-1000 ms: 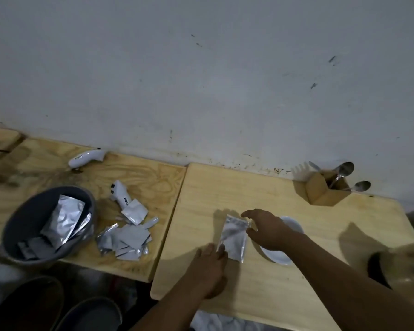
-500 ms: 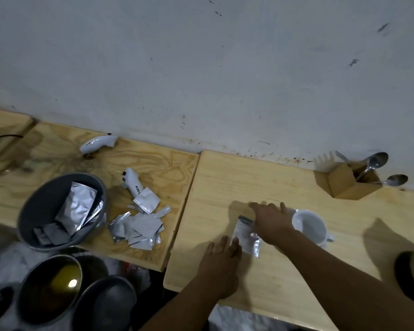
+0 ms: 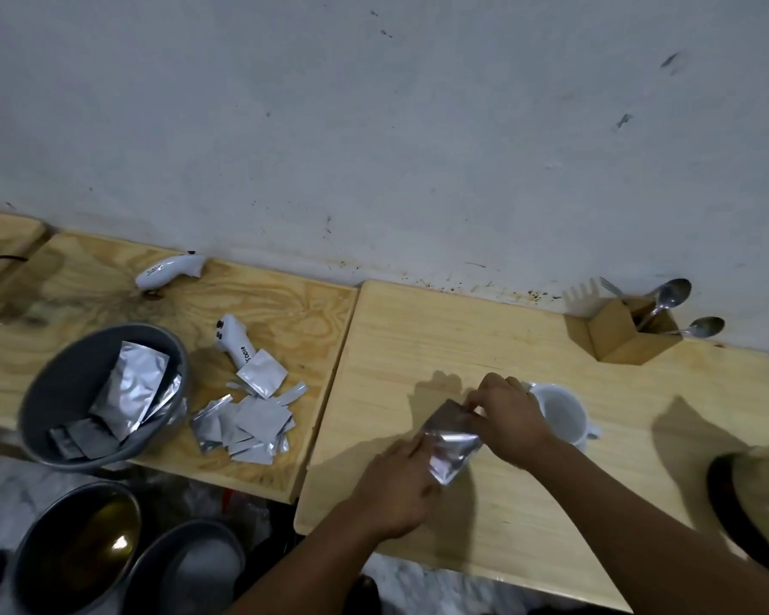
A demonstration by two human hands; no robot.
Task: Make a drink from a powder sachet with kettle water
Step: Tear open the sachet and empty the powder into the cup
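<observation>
A silver foil sachet (image 3: 451, 443) is lifted a little above the light wooden table (image 3: 418, 344), held between both hands. My left hand (image 3: 396, 486) grips its lower left edge. My right hand (image 3: 509, 419) pinches its upper corner. Just right of my right hand stands a white cup (image 3: 562, 415), partly hidden by that hand. At the right edge of the view sits a round dark object with a pale top (image 3: 755, 503), blurred and cut off; I cannot tell if it is the kettle.
A cardboard holder (image 3: 627, 335) with spoons and a fork stands at the back right. On the left board lie a pile of foil sachets (image 3: 245, 423), two white handheld devices (image 3: 236, 344), and a grey bowl (image 3: 54, 392) holding more foil packets. Metal bowls (image 3: 76, 548) sit lower left.
The sachet lay flat on the table under both hands; now both hands have lifted it and hold it by its edges. The view has shifted, so the cup shows more.
</observation>
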